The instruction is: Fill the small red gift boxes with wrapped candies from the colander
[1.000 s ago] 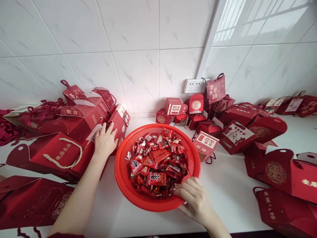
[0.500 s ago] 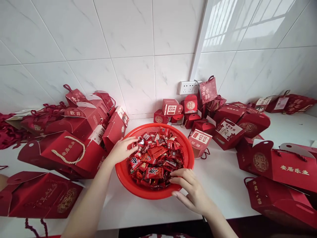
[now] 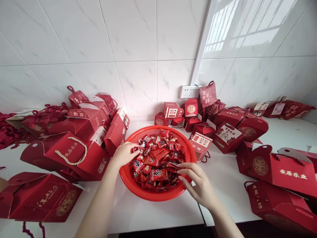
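A round red plastic basket [image 3: 157, 196] full of small wrapped candies [image 3: 158, 153] stands on the white counter. My left hand [image 3: 125, 154] reaches over the basket's left rim, its fingertips at the candies on that side; its fingers are partly bent, and whether they grip a candy is too small to tell. Over the right rim, my right hand [image 3: 196, 181] has its fingertips at a red-wrapped candy [image 3: 172, 166]. Its thumb and fingers are apart, and it does not clearly hold anything.
Red gift boxes with handles are stacked at the left [image 3: 71, 153] and right [image 3: 284, 168]. Smaller red boxes [image 3: 172, 110] stand by the tiled wall behind the basket, under a white socket strip [image 3: 189, 92]. The counter's front edge runs below the basket.
My right hand has moved slightly up and further right, to candies at the basket's right side. My left hand has shifted slightly right and down, and the whole view has moved a little.
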Demonstrator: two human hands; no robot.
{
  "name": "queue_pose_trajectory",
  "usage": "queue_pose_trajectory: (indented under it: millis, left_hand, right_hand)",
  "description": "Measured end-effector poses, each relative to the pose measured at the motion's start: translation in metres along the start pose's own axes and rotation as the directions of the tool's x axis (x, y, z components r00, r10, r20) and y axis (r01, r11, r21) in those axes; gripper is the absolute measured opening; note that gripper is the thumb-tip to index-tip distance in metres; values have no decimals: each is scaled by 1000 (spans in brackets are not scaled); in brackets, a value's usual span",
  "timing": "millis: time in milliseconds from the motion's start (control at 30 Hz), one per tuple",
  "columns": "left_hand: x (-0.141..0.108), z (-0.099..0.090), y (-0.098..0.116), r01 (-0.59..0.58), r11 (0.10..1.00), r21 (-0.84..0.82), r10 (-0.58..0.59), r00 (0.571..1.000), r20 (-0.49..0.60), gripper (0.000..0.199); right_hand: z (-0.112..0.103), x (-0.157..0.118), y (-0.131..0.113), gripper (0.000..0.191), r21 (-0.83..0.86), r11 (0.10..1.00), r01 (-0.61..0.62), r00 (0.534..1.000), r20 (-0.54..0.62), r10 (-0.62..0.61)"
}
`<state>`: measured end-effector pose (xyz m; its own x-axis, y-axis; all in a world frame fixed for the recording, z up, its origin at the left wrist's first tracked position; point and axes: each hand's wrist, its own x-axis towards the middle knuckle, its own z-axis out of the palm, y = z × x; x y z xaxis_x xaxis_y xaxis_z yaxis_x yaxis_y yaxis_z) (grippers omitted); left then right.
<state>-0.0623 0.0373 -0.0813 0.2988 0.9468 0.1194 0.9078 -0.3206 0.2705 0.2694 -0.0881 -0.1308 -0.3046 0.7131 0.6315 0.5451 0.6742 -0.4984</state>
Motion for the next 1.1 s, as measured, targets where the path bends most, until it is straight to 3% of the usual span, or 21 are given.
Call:
queue_pose_trajectory:
  millis: [200, 300, 467, 800, 1100]
  left_hand:
    - [1, 2, 1, -5, 1000, -15, 5, 1000, 0, 29]
    - [-1, 3, 3, 10, 1000, -23, -10, 1000, -4, 29]
    - [-5, 4, 5, 31, 999, -36, -31, 999, -10, 28]
    - [-6, 2, 5, 51, 996, -73, -53, 998, -36, 27]
    - [-7, 1, -3, 50, 994, -100, -56, 997, -56, 33]
  right_hand:
    - [18, -7, 5, 22, 45, 999, -14, 999, -38, 15]
    - [31, -10, 7, 26, 16, 1000, -2, 983, -182, 5]
    - [48, -15, 12, 34, -21, 998, 54, 910, -410, -58]
    - [49, -13, 13, 29, -41, 993, 106, 912, -395, -114]
    - [44, -8, 14, 30, -65, 994, 90, 943, -314, -107]
